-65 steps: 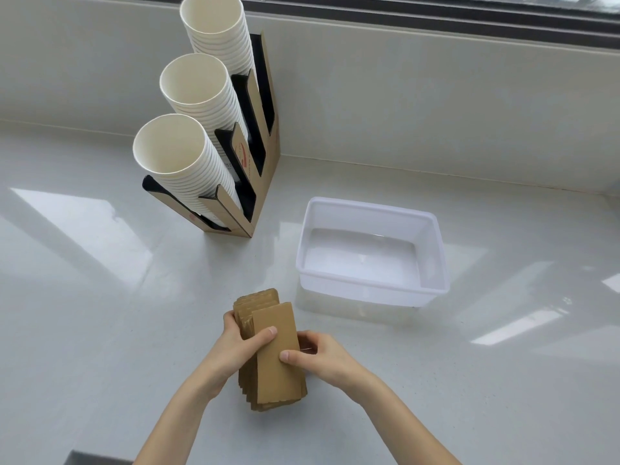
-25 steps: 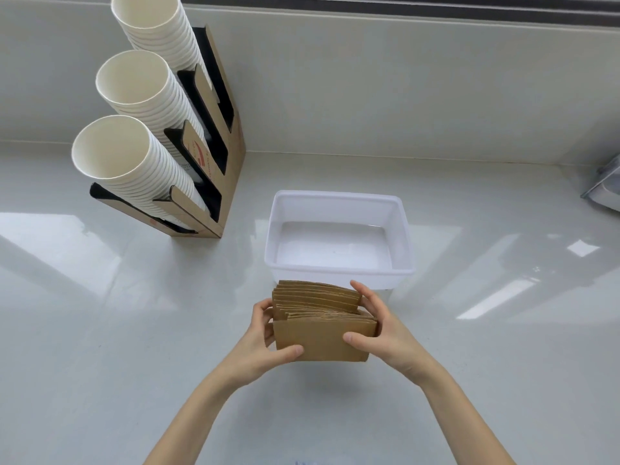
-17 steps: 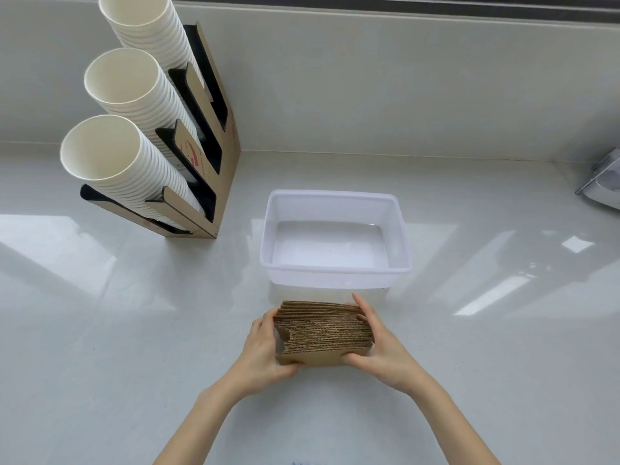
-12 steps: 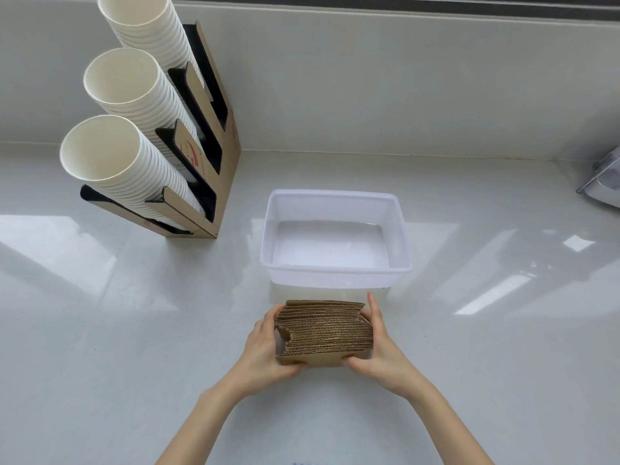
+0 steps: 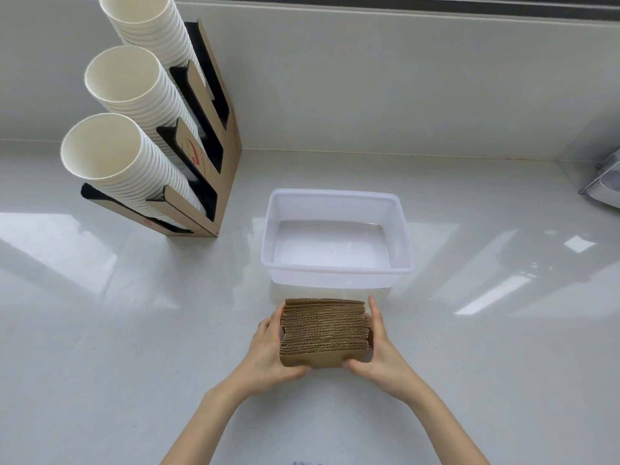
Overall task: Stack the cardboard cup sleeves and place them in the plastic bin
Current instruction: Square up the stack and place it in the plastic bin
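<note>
Right in front of the bin (image 5: 336, 270), the sleeves (image 5: 324, 325) sit on edge as one squared-up pack, pinched between both hands: left hand (image 5: 268, 347) on the left end, right hand (image 5: 379, 344) on the right, thumbs across the near face. The bin looks empty, so the drop isn't done yet. My take: keep even squeeze from both ends so the middle ones don't slip out, lift clear of the near rim, lower flat, and let go only once it's resting on the bottom. As for writing, the cup rack (image 5: 214, 152) has a red logo and some text, too small to read.
</note>
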Available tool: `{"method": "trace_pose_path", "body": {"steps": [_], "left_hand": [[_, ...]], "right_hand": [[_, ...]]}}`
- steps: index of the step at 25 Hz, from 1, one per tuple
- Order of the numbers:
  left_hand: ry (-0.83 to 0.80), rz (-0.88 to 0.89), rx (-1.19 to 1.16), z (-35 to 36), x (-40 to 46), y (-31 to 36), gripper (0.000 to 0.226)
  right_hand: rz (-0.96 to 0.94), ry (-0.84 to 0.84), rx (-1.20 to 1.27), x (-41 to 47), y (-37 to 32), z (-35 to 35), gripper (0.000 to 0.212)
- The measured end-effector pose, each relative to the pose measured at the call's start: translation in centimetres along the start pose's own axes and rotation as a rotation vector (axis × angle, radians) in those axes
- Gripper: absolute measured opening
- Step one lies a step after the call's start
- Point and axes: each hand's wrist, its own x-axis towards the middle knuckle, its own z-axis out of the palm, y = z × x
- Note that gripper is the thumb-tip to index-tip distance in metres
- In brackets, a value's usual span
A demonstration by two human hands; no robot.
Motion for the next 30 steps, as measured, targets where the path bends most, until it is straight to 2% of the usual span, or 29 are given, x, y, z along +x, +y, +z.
{"method": "trace_pose_path", "body": {"steps": [3, 9, 12, 16, 19, 25, 30], "left_hand": [[0.007, 0.04, 0.033, -0.2, 0.0, -0.1, 0.116], [0.118, 0.047, 0.043, 0.2, 0.0, -0.2, 0.097], [0.149, 0.033, 0.044, -0.2, 0.4, -0.1, 0.102], [0.012, 0.015, 0.131, -1.0, 0.5, -0.6, 0.119], [-0.035, 0.005, 0.121, -1.4, 0.1, -0.5, 0.114], [0.08, -0.059, 0.103, 0.0, 1.1, -0.2, 0.115], [0.073, -0.053, 0.074, 0.0, 0.8, 0.3, 0.114]], "right_hand": [[0.005, 0.011, -0.049, -0.1, 0.1, -0.4, 0.095], [-0.09, 0.087, -0.137, -0.1, -0.3, 0.1, 0.079], [-0.105, 0.107, -0.139, 0.2, -0.8, 0.0, 0.084], [-0.037, -0.003, -0.147, 0.3, -0.8, -0.2, 0.101], [-0.007, -0.017, -0.144, 0.3, -0.8, -0.3, 0.104], [-0.04, 0.044, -0.181, 0.7, -0.7, 0.5, 0.098], [-0.044, 0.034, -0.21, 0.5, -0.8, 0.5, 0.099]]}}
